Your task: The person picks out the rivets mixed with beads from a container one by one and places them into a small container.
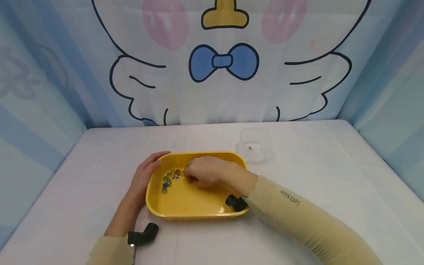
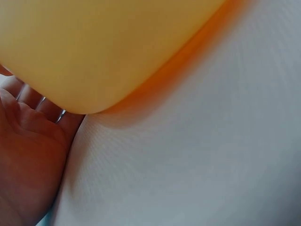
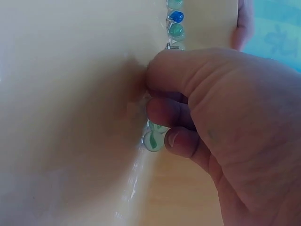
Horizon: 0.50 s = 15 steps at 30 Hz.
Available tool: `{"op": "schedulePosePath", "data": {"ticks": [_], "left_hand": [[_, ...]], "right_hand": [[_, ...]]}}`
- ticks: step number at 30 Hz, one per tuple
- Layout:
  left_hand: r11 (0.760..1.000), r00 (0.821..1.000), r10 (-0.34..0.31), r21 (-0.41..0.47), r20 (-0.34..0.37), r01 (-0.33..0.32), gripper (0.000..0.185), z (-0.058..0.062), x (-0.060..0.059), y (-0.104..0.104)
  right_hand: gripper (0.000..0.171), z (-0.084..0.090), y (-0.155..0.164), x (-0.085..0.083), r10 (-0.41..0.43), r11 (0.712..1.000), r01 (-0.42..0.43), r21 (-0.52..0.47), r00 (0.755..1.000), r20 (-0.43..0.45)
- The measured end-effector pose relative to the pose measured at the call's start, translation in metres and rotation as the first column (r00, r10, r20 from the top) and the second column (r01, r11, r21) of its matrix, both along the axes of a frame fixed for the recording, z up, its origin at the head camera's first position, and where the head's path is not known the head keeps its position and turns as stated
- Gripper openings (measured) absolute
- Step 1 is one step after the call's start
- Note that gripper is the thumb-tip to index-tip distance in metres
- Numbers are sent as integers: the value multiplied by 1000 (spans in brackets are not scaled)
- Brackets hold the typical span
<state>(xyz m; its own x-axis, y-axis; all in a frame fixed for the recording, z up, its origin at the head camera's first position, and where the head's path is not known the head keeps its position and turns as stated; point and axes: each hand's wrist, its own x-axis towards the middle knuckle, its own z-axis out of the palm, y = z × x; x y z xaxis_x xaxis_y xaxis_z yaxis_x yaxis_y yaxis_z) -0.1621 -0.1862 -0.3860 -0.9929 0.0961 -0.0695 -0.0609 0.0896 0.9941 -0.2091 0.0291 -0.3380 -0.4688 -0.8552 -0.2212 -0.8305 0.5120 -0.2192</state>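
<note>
At the near edge of the table [image 1: 331, 154], two sleeved forearms reach forward, each with a small black camera strapped at the wrist. Just past them sits a yellow tray [image 1: 185, 208] with rounded corners and a raised rim, lying flat on the white cloth.

The left hand [image 1: 142, 180] lies along the tray's left side, palm against the outer wall and the thumb hooked over the rim at the far left corner — a bracing hold, by the look of it, that would keep the shallow tray from sliding while the other hand works inside. The left wrist view shows the fingers [image 2: 33, 101] pressed to the tray's underside edge.

The right hand [image 1: 207, 172] is down inside the tray, fingers curled, with the fingertips [image 3: 164, 113] closed around one or two glass marbles [image 1: 170, 177] — the right wrist view shows a clear one with a green swirl nipped at the tips, up against the tray's inner wall where the floor curves upward.

The marbles lie in a loose curved line along the left part of the tray floor: small glossy spheres, mostly green, with a blue one and an orange-red one among them.

Farther back, to the right of the tray, stands a small clear plastic container [image 1: 254, 145], open-topped, with a tiny dark speck inside that is too small to identify. Behind the table hangs a cartoon backdrop [image 1: 223, 62] with a blue bow.
</note>
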Motion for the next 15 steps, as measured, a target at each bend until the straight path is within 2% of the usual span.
{"op": "schedulePosePath", "data": {"ticks": [8,15], "left_hand": [[1000,1000,1,-8,-2,-1,43,-1,0,-1],[1000,1000,-1,-3,0,1,43,-1,0,0]], "right_hand": [[9,0,1,-1,13,1000,-13,-22,1000,17],[5,1,4,-2,12,996,-9,-94,999,37]]}}
